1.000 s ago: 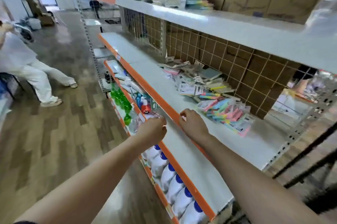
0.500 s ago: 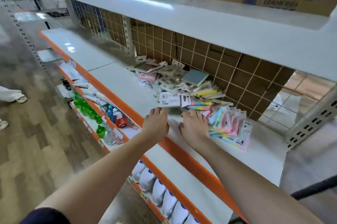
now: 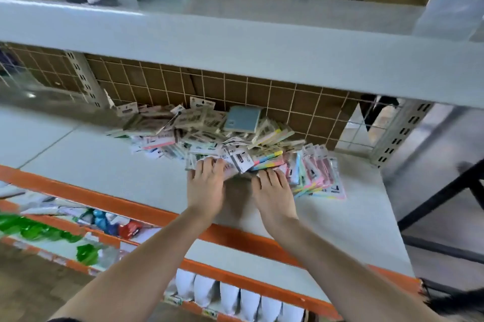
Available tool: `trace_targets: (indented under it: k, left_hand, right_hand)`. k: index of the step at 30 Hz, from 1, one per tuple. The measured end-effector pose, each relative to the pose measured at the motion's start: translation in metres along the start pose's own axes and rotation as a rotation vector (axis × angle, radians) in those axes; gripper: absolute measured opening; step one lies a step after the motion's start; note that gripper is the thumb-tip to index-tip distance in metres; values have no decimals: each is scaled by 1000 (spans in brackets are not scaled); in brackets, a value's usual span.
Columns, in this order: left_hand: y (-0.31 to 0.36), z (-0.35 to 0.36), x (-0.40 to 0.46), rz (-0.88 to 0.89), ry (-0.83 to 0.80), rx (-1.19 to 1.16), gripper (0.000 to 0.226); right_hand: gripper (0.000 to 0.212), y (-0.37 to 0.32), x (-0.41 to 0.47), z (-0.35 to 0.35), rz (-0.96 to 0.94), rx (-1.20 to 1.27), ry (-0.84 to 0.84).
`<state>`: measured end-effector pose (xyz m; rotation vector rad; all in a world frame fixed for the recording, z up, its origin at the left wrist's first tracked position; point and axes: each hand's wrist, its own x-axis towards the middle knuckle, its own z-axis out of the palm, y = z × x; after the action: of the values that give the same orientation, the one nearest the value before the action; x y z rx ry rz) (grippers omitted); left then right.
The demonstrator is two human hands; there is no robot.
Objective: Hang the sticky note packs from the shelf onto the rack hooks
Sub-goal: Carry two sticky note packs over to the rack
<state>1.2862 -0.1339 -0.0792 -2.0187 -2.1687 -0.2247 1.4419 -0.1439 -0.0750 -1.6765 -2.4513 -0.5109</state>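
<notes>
White shelf [image 3: 104, 164] carries the whole heap of sticky note packs [image 3: 222, 138] just ahead of the left hand [image 3: 205, 188] and right hand [image 3: 272, 190], fingers flat on its near edge, nothing gripped or hung yet.

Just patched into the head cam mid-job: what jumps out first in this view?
A messy heap of sticky note packs sprawls across the white shelf against the brown grid backing. The left hand and right hand reach side by side to the heap's near edge, fingers extended onto the packs. At the heap's right end lies a fanned pile of pastel packs.
</notes>
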Motion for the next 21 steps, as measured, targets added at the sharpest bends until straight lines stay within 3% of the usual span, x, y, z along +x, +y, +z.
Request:
trace_targets:
  k: [4,8,10,14,16,18,21]
  left_hand:
    - [-9,-1,4,103,140,9,47]
    - [-14,-5,1,175,169,-29,46]
    - [-16,-11,0,178,179,-105,36]
    - [-24,-25,-2,204,292,-347,19]
    - [-29,-28,-7,220,323,-429,22]
    - [-31,-27,-12,153,260,-662,28]
    - [-25,-22,-17,4,-39,-1180,35]
  right_hand:
    - [37,-11,-1,3,46,-50,9]
    - [28,-17,-2,-2,78,-21,48]
    - [24,-18,-3,-9,91,67,40]
    - [38,-13,-8,-17,109,350,-21]
    - [34,-10,-15,-25,160,487,82]
    - [30,-7,-25,-31,253,547,227]
    - [18,-1,-36,-46,461,748,342]
